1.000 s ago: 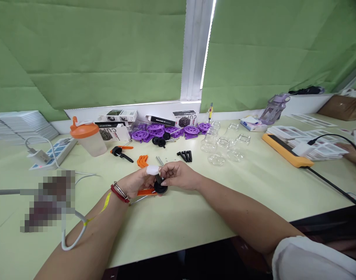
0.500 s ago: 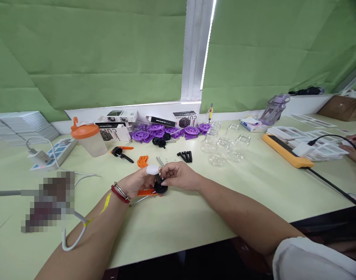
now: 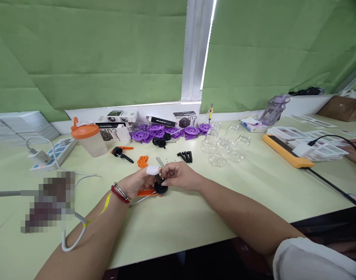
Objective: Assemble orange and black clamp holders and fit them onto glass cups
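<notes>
My left hand [image 3: 141, 182], its thumb wrapped in white, closes around a black round part [image 3: 161, 188] with an upright black stem. An orange strip-like piece [image 3: 147, 192] and a thin metal rod [image 3: 139, 201] stick out beneath that hand. The fingers of my right hand [image 3: 179, 175] pinch at the black part beside its stem; any small item between those fingertips is hidden. Just beyond my hands lie curved orange pieces [image 3: 142, 161], metal pins [image 3: 159, 160] and several black elbow-shaped pieces [image 3: 185, 156]. A black piece with an orange arm [image 3: 121, 153] rests to the left.
Purple wheel-like parts [image 3: 156, 131] and printed boxes [image 3: 115, 132] line the back. Clear glass jars [image 3: 217, 158] stand right of centre. An orange-lidded cup [image 3: 92, 140] and a power strip [image 3: 54, 154] are at left, a yellow-edged power strip [image 3: 285, 151] at right. Another person's hand [image 3: 354, 151] shows far right.
My hands and the black part stay almost in place. At the far right, the other person's hand has shifted slightly.
</notes>
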Available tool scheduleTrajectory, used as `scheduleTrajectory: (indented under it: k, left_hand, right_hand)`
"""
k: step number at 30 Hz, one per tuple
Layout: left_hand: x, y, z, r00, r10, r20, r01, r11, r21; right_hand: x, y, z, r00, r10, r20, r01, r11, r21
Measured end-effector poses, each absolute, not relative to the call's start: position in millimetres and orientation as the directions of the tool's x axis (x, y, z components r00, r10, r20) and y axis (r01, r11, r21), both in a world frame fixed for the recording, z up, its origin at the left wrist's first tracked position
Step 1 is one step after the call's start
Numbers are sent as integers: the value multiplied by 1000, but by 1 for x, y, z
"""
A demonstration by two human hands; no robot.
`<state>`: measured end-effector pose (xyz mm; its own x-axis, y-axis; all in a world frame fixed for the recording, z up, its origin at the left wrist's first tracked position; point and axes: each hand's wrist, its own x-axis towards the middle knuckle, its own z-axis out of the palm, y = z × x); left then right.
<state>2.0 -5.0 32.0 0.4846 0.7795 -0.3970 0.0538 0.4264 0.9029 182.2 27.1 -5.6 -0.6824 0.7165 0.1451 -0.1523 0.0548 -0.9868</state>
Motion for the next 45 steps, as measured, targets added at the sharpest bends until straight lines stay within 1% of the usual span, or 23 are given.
scheduleTrajectory:
  k: [6, 11, 16, 35, 45]
  left_hand:
    - [0, -3, 27, 510, 767, -389, 70, 414, 908]
    - [0, -3, 26, 503, 782, -369, 47, 401, 915]
    - [1, -4, 27, 475, 796, -376, 38, 408, 912]
    - [2, -3, 27, 500, 785, -367, -13, 430, 903]
    - [2, -2, 27, 513, 787, -342, -38, 418, 907]
  right_hand:
    - [182, 28, -6, -692, 706, 147, -164, 44, -985]
    - [182, 28, -8, -685, 709, 168, -180, 59, -982]
    - [182, 28, -8, -683, 710, 170, -161, 80, -984]
    - [182, 29, -8, -649, 747, 143, -98, 103, -990]
    - [182, 30, -10, -634, 759, 150, -100, 111, -989]
